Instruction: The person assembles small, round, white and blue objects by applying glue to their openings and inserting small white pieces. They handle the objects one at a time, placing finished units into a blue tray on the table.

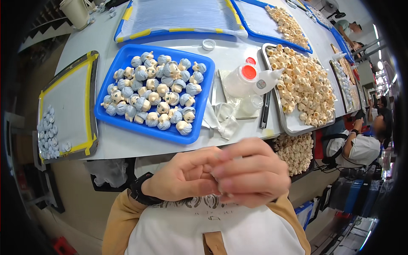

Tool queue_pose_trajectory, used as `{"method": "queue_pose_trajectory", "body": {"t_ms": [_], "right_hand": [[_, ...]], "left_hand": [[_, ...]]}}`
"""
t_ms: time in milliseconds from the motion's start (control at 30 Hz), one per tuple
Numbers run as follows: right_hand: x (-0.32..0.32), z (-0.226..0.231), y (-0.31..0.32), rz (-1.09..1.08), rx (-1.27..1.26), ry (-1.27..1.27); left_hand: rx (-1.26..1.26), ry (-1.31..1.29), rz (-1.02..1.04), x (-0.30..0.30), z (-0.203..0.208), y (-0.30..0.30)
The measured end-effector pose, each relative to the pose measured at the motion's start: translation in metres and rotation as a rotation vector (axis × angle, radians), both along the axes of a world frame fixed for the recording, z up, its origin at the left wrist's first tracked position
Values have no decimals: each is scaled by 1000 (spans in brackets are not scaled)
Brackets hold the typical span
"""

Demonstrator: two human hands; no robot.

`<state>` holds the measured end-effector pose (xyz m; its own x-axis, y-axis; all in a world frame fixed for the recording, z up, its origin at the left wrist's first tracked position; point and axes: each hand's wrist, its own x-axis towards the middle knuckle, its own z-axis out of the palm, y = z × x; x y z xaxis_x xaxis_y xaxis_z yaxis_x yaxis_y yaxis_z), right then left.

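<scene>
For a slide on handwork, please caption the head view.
Left hand and right hand, close together before a blue tray of small blue-haired doll heads.

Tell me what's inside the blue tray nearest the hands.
Small doll heads with bluish hair lie in the tray. Whatever is under them is covered and cannot be seen.

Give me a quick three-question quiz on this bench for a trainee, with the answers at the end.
1. True or false: the blue tray of small doll heads sits left of the metal tray.
2. The slim black tool lies: A, inside the blue tray; B, between the two trays; C, on the floor.
3. Fill in: the left hand and right hand are in front of a mainly ____ shirt front.

Key: 1 true; 2 B; 3 white.
</scene>
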<state>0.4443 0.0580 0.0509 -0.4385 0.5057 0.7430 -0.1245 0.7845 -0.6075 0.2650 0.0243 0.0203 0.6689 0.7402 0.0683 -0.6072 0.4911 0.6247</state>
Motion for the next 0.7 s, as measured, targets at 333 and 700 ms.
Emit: {"method": "queue_pose_trajectory", "body": {"t_ms": [333,700], "right_hand": [[-1,-7,-7,-328,221,-195],[20,17,0,-487,-46,-285]], "left_hand": [[68,82,130,-3,-13,6],[136,278,253,2,-5,7]]}}
